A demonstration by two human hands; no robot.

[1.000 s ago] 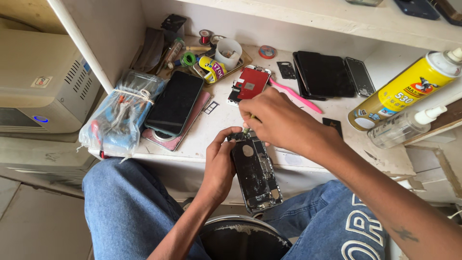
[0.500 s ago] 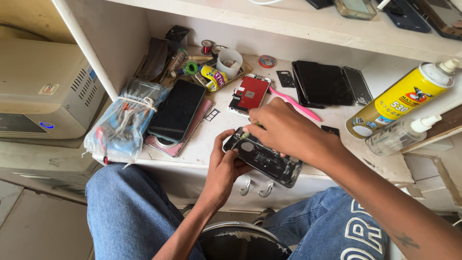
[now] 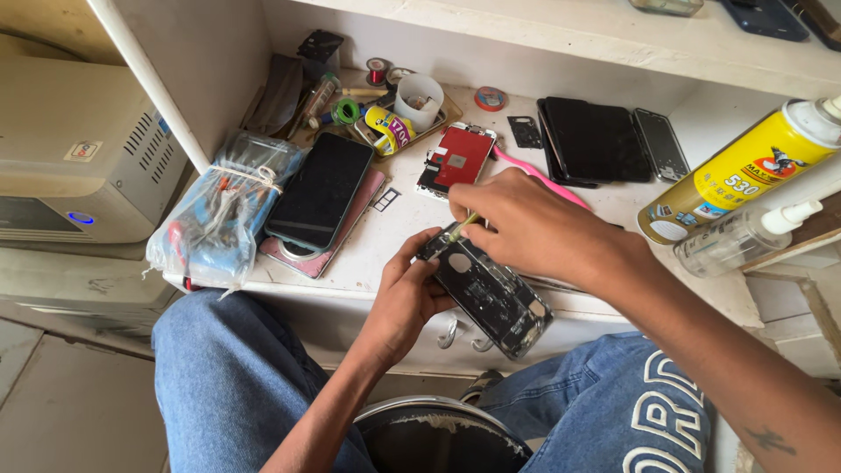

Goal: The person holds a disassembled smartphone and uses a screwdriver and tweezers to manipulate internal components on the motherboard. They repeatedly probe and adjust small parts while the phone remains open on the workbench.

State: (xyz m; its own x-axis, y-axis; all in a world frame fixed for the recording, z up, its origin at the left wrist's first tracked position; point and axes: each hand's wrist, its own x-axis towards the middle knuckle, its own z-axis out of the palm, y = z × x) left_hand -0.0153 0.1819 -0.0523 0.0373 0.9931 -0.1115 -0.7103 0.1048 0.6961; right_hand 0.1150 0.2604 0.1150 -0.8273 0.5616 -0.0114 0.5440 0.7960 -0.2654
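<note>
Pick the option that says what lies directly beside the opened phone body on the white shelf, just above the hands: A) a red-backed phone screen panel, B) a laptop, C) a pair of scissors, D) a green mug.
A: a red-backed screen panel lies flat on the white shelf, just above the right hand and the opened phone body held by the left hand.

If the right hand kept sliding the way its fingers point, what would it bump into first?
Probably the dark phone lying on the shelf to the left. The right hand points that way over the opened phone, though depth is hard to judge.
</note>
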